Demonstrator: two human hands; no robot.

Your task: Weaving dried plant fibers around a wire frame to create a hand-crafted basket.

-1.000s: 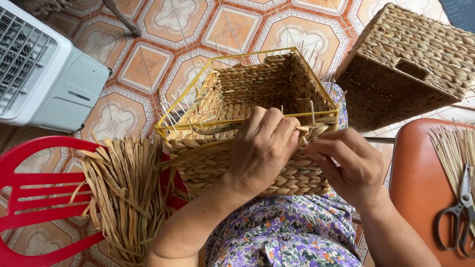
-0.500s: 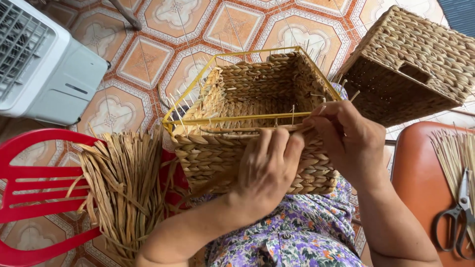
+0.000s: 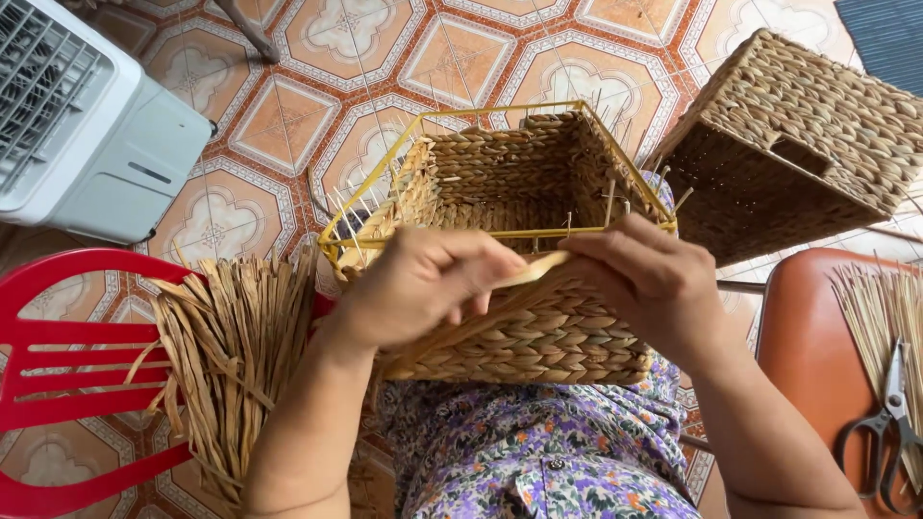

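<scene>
Woven straw basket [image 3: 524,327], half finished, sits on the person's lap with a yellow wire frame [image 3: 500,234] along its open rim. Left hand [image 3: 423,284] curls its fingers [image 3: 481,252] over the near rim and pinches a pale flat straw strand [image 3: 524,272] that runs rightward to the other hand. Right hand [image 3: 649,284] closes its fingers [image 3: 606,258] on the same strand's end, just beside the left fingertips, thumb side hidden. Both grips are narrow, tight on the strand. Below the fingers lies the braided near wall of the basket. Left of the left fingers, a bundle of dried straw [image 3: 236,360] rests on a red plastic chair [image 3: 58,365]. Far right of the right fingers, scissors [image 3: 885,432] lie on a brown seat [image 3: 812,346]. Beyond the right fingers stands a finished basket [image 3: 817,135], tipped on the tiled floor.
</scene>
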